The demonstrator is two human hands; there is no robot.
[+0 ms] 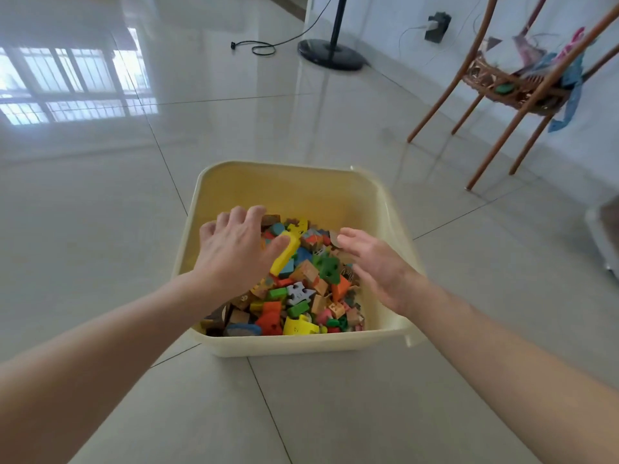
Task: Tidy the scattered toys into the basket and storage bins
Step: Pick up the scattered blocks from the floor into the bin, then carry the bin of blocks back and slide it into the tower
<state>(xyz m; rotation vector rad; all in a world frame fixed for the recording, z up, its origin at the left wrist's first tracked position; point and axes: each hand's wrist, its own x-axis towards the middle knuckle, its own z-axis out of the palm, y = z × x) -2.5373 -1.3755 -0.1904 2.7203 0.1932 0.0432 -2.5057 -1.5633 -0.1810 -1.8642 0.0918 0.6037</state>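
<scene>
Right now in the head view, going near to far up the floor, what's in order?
Cream plastic bin of coloured wooden toy blocks → wooden chair with a woven rattan seat → black round fan base → black coiled power cord.

Fan stand [331, 53], wall socket [438, 26], wooden chair [509, 85] on glossy tiles [100, 202]

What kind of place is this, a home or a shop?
Most likely a room in a home. The glossy tiled floor, a bin of small colourful toy blocks, a standing fan base with its cord, and a wooden-legged rattan stand by the wall suggest a living space.
</scene>
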